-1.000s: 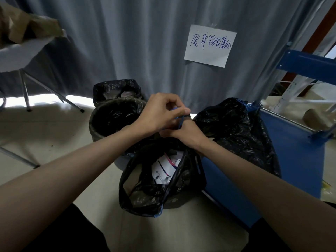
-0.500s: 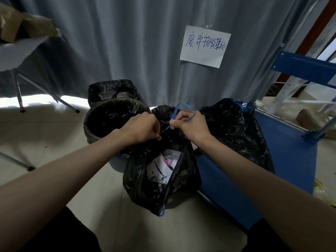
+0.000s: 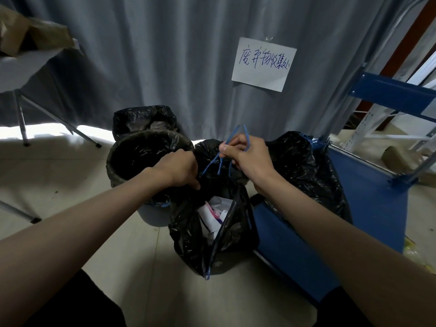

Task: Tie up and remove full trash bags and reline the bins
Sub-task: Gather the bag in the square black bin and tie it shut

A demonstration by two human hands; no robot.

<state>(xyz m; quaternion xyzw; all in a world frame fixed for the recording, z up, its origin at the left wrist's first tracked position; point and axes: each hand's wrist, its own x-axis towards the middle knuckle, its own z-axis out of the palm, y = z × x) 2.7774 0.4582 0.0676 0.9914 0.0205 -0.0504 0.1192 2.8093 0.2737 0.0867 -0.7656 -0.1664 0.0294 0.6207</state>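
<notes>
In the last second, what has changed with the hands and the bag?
The hands, bunched together above the bag a second ago, have parted: the left hand dropped to grip the bag's neck, the right hand drew the blue drawstring up and right. The bag mouth has narrowed. The lined bin and the tied bag stayed put.

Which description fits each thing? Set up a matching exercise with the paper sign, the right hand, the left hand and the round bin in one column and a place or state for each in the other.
Things:
1. paper sign
2. right hand
3. left hand
4. round bin

Descriptions:
A. grips the black bag's gathered edge
B. lined with a black bag, nothing visible inside
C. fixed to the grey curtain
D. pinches the blue drawstring

Pairs: 1-C, 2-D, 3-A, 4-B
</notes>
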